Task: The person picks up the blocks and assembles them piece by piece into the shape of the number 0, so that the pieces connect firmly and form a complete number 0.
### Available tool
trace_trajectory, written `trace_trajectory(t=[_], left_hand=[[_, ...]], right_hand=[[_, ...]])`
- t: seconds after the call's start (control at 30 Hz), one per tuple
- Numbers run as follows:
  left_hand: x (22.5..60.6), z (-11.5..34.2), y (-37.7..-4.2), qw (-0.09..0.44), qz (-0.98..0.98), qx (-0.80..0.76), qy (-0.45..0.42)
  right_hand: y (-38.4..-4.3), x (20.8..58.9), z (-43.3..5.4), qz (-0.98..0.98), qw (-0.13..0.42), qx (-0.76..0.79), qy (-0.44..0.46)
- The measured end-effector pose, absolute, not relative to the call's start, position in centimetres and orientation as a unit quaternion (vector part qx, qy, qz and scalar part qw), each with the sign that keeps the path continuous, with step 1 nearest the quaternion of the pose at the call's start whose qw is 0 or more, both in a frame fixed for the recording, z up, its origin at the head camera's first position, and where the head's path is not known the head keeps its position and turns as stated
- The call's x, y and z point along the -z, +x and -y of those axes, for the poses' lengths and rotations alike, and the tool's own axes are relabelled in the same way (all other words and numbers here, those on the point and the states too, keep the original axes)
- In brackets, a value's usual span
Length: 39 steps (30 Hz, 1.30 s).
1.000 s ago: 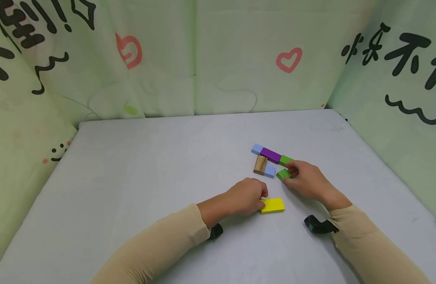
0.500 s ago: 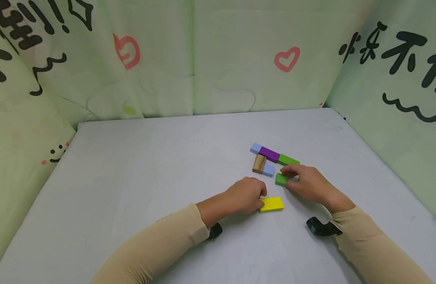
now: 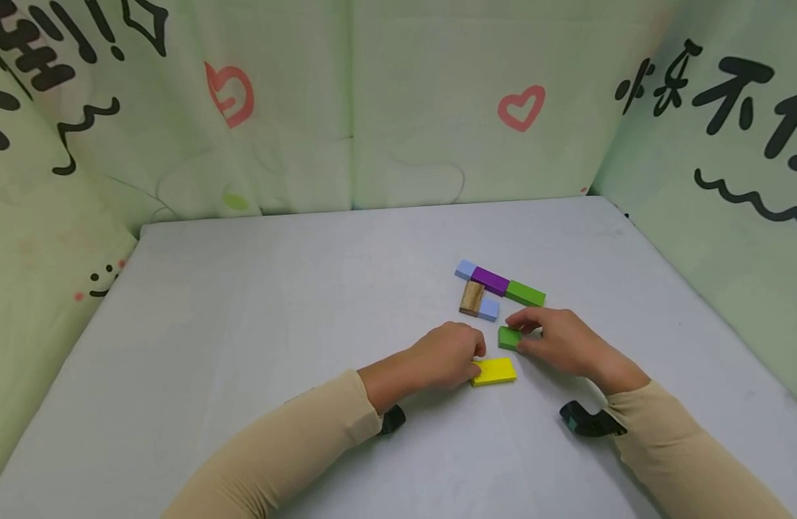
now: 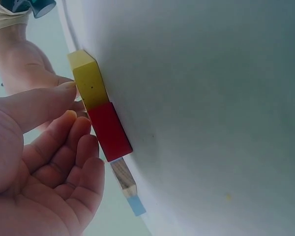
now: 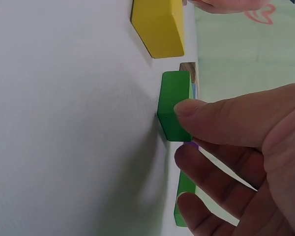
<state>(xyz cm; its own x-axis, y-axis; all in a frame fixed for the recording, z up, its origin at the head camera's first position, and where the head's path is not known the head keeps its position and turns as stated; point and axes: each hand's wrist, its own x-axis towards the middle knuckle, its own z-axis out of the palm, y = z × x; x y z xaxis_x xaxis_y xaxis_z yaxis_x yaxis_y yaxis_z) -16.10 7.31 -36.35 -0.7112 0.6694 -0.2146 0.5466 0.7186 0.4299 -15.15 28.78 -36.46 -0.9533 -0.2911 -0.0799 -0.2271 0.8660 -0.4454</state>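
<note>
My left hand (image 3: 445, 358) has its thumb against the yellow block (image 3: 494, 371), with curled fingers on the far side. A red block (image 4: 110, 131) lies end to end with the yellow one in the left wrist view; in the head view the hand hides it. My right hand (image 3: 562, 342) pinches a short green block (image 3: 509, 338) just beyond the yellow one. In the right wrist view the thumb lies on the face of this green block (image 5: 175, 103), and the other fingers spread behind it.
Beyond the hands, a light blue block (image 3: 465, 269), a purple block (image 3: 490, 281) and a longer green block (image 3: 525, 293) form a slanted row. A wood-grain block (image 3: 472, 298) and another light blue block (image 3: 489, 310) lie below it. Printed curtains stand around the white table (image 3: 275, 303).
My right hand has drawn the short green block towards me, away from the slanted row and nearer the yellow block, turning it slightly. The left hand has stayed at the yellow block.
</note>
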Motion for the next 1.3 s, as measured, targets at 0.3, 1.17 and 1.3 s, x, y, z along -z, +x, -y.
trace_trajectory(t=[0.3, 1.17, 1.3], left_hand=[[36.4, -7.4, -16.2, 0.176, -0.908, -0.166, 0.341], [36.4, -7.3, -16.2, 0.169, -0.907, -0.167, 0.347], [36.4, -7.3, -16.2, 0.171, -0.908, -0.166, 0.344]], right_hand=[[-14.7, 36.5, -28.8, -0.959, 0.074, 0.233, -0.140], [-14.0, 36.3, -28.3, -0.958, 0.084, 0.231, -0.147], [-13.9, 36.3, -28.3, -0.958, 0.088, 0.233, -0.144]])
